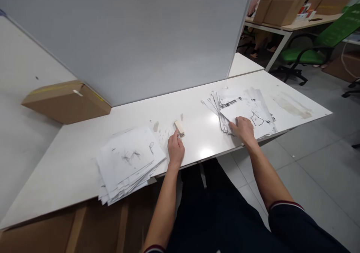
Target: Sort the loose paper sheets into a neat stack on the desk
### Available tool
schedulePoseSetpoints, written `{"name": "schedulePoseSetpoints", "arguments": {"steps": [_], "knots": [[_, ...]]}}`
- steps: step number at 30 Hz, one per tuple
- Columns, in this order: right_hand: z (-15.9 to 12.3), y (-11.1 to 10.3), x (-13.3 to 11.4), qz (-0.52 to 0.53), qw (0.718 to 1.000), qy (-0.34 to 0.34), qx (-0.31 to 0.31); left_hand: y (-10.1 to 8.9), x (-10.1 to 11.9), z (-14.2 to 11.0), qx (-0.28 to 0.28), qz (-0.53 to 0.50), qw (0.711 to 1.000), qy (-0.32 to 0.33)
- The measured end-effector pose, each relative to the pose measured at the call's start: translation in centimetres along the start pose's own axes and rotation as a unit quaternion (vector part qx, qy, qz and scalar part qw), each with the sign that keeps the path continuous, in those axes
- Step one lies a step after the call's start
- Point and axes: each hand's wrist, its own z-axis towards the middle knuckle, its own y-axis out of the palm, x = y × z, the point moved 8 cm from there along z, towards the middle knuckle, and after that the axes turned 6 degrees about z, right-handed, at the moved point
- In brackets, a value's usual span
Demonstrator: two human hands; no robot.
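Note:
A small cream stapler (179,128) lies on the white table, left of centre. My left hand (176,148) rests just in front of it, index finger stretched to its near end, the other fingers loosely bent, holding nothing. At the right, my right hand (243,130) has its thumb and fingers at the left edge of a top sheet of paper (257,120) with a black outline drawn on it. Under that sheet is an untidy pile of papers (225,123) with dark marks. Another stack of papers (132,155), sketched on top, lies left of my left hand.
A grey-white panel (157,39) stands along the table's back edge. A cardboard box (67,101) sits at the back left. Beyond the table's right end are a green chair (303,56) and a desk with stacked boxes (284,11). The left stack overhangs the front edge.

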Motion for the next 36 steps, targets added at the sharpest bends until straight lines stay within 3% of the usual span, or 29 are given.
{"name": "schedulePoseSetpoints", "arguments": {"steps": [9,16,18,24,28,32,34,36], "knots": [[0.2,-0.3,-0.6,-0.027,1.000,-0.010,-0.002,0.0,0.0,0.0,0.007,0.005,1.000,0.005],[-0.5,-4.4,-0.7,-0.019,0.989,-0.036,0.145,-0.6,0.0,-0.2,0.047,-0.020,0.998,0.026],[-0.6,-4.8,-1.0,-0.005,0.986,-0.058,0.158,-0.6,0.1,-0.3,0.055,-0.015,0.998,0.035],[-0.3,-1.1,-0.9,0.002,0.997,-0.058,0.044,-0.6,0.2,-0.4,0.053,0.000,0.998,0.045],[-0.3,-0.2,-0.4,0.010,0.998,-0.057,0.025,-0.6,0.4,-0.4,0.051,0.007,0.997,0.054],[-1.5,-3.0,-1.3,0.043,0.989,-0.094,0.108,-0.8,0.5,-0.5,0.058,-0.027,0.996,0.059],[-3.4,-5.2,-2.9,0.097,0.971,-0.140,0.169,-0.8,0.4,-0.5,0.048,-0.090,0.994,0.027],[-5.8,-6.9,-4.6,0.174,0.951,-0.167,0.192,-0.3,0.6,-0.8,0.001,-0.205,0.978,-0.034]]}}
